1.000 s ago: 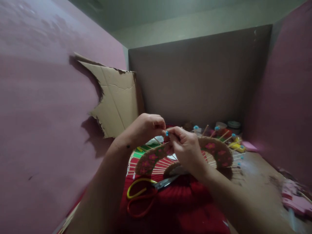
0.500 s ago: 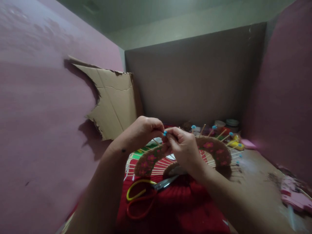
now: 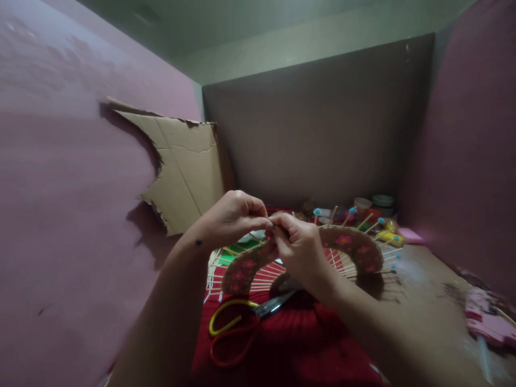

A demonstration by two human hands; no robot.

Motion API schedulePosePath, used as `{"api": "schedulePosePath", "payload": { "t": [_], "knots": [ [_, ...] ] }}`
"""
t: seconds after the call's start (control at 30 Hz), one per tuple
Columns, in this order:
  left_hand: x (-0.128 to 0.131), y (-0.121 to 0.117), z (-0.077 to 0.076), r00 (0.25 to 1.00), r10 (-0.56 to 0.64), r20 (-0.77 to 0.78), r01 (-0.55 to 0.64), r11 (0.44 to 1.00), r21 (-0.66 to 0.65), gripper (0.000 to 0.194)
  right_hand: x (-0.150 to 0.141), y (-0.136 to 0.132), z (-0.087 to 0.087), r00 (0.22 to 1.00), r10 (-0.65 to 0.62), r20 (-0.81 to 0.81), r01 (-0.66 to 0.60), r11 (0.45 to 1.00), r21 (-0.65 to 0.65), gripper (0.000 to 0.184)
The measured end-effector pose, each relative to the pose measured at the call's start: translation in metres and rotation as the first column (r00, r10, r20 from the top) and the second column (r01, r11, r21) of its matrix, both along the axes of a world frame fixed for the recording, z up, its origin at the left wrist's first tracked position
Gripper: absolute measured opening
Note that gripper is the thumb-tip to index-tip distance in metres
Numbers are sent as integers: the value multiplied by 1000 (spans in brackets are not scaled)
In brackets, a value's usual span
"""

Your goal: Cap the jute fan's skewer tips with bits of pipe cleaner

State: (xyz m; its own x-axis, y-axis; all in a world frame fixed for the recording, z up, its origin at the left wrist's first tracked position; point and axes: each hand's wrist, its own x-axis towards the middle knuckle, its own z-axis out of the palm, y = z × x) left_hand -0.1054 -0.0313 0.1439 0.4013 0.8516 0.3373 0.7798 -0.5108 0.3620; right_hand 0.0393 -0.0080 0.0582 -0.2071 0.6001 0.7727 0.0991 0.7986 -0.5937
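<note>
My left hand (image 3: 244, 212) and my right hand (image 3: 300, 242) meet fingertip to fingertip, both pinched on a small blue piece that the fingers now almost wholly hide. Below and behind them lies a fan-shaped craft (image 3: 342, 239), a brown curved band painted with pink flowers. Thin sticks radiate from it, and several on the right carry blue tips, such as this blue tip (image 3: 381, 221). Scissors (image 3: 262, 312) with one yellow and one red handle rest in front of the craft, on red cloth (image 3: 306, 344).
Torn cardboard (image 3: 185, 161) leans against the pink wall on the left. Small tubs (image 3: 382, 201) and a yellow item (image 3: 391, 238) stand at the back right. A pink glue gun (image 3: 487, 317) lies on the brown surface (image 3: 427, 279) at the far right.
The blue piece showed between my fingertips before; now the fingers cover it. My hands have hardly moved, and the view has shifted slightly.
</note>
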Motion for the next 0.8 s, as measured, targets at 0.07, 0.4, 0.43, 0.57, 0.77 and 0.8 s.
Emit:
{"api": "schedulePosePath", "payload": {
  "t": [0.07, 0.4, 0.43, 0.57, 0.77, 0.8],
  "knots": [
    [2, -1, -1, 997, 19, 69, -16, 999, -41, 19, 0, 0, 0, 1000, -1, -6, 1, 1000, 6, 15],
    [10, -11, -14, 998, 62, 27, -66, 972, 227, 11, 7, -6, 5, 989, 131, -74, -142, 972, -188, 19],
    [10, -11, -15, 998, 58, 14, -60, 965, 257, 11, 8, -6, 5, 985, 146, -87, -161, 967, -197, 19],
    [9, -10, -18, 998, 59, -13, -51, 937, 345, 12, 8, -5, 4, 977, 186, -104, -205, 956, -209, 21],
    [4, -10, -19, 999, 7, -42, 7, 946, 324, 11, 8, -3, 3, 984, 159, -83, -168, 978, -123, 18],
    [4, -11, -19, 999, 10, -44, 5, 945, 327, 11, 8, -3, 3, 986, 151, -72, -158, 981, -109, 17]
  ]
}}
